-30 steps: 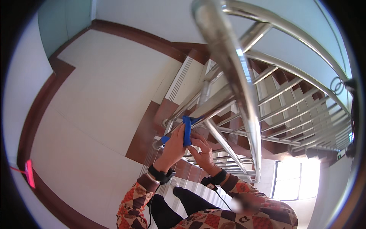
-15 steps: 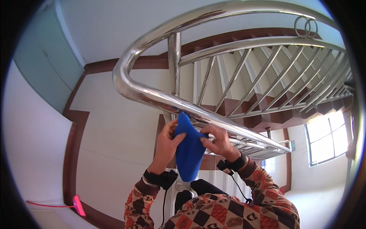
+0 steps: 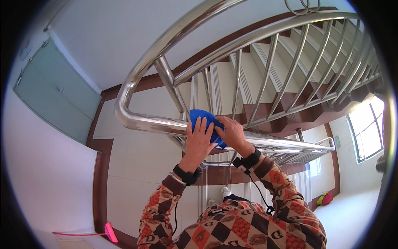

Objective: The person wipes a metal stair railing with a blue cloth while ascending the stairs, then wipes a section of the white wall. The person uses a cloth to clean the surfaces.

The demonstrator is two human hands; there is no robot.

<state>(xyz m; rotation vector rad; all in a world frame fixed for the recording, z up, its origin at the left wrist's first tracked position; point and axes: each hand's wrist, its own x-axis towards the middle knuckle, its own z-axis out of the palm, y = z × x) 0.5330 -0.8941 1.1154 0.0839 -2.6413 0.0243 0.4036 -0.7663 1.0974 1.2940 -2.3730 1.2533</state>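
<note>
A blue cloth [image 3: 201, 113] is draped over the shiny metal handrail [image 3: 153, 123] in front of me. My left hand [image 3: 197, 144] lies over the cloth with its fingers stretched out and a little apart, pressing it onto the rail. At the cloth's right side my right hand [image 3: 233, 135] has its fingers bent and closed on the fabric, with the thumb near its lower edge. Both hands hide much of the cloth, and part of the rail is under it. Black straps with small devices sit on both wrists.
Metal balusters [image 3: 267, 70] stand between the rail and the stairs [image 3: 257, 58] on the right. A grey-green door [image 3: 58, 89] is at the far left, and a pink broom [image 3: 110, 232] lies below it. A red and yellow-green item [image 3: 324, 198] rests by the right wall, under a window [image 3: 365, 130].
The cloth, held up hanging between both hands before, now lies folded over the rail. My left hand has moved from pinching its edge to lying on top. The view has shifted.
</note>
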